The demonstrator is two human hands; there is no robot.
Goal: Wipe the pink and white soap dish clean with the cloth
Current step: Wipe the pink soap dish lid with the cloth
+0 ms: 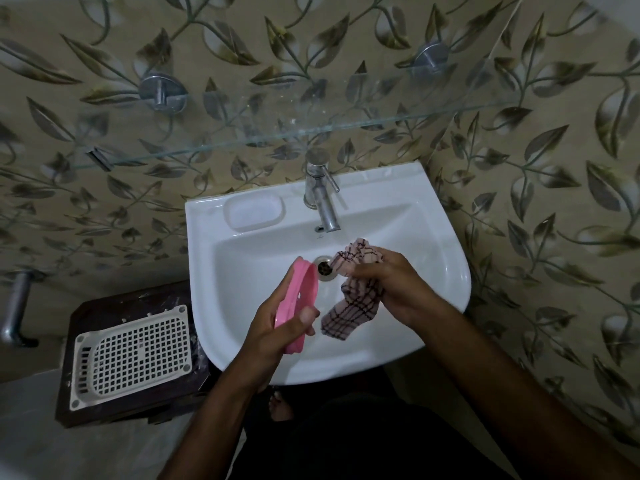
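Pink dish (pixel 300 299), pink-checked cloth (pixel 349 306)

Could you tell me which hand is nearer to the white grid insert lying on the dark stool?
The left hand, holding the pink dish, is nearer the grid insert; the right hand is farther right.

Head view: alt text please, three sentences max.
Over a white sink, the left hand holds a pink soap dish on edge while the right hand grips a checked cloth beside it, not touching. A white grid tray lies on a dark stool at left.
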